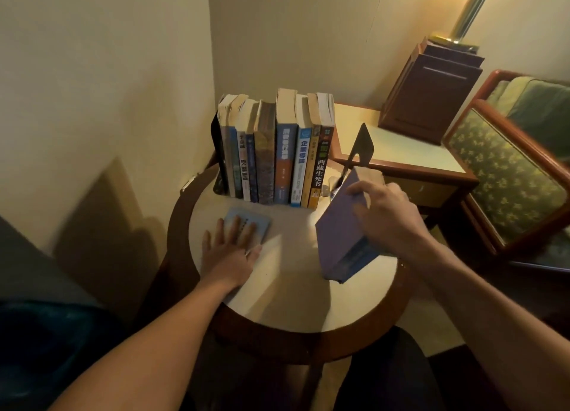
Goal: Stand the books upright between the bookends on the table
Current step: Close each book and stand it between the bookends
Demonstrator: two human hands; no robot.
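Presently, left hand (229, 250), fingers straight, flat on blue book (261, 225), right hand (385, 216), fingers curled round tilted purple book (339, 241), bookend (364, 145) just beyond them, upright book row (277, 151) beyond left fingertips

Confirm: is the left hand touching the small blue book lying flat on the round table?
Touching. Head view: the left hand lies flat, fingers straight, on the cover of the small blue book.

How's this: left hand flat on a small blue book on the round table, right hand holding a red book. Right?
Not quite: the head view shows the right hand holding a purple book, not red. The left hand does lie flat on the small blue book on the round table.
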